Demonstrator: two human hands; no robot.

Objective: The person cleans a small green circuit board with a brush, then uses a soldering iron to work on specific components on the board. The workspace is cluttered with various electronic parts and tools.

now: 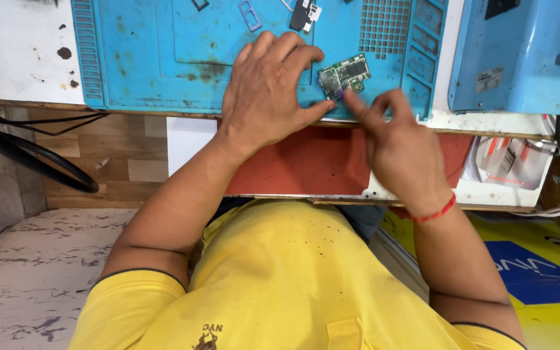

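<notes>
Green circuit board (344,75) lies slanted, long axis up-right, fingers (358,104) apart, touching it.

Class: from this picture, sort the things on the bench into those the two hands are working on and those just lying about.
In hand: green circuit board, left hand steadying it, right hand touching its lower edge, blue work mat under it.

Lying about: small frame part, dark part, black cable, blue machine.

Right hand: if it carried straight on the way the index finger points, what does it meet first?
The right hand points up-left at the green circuit board; its fingertip already seems to touch the board's near corner, though depth is unclear.
</notes>
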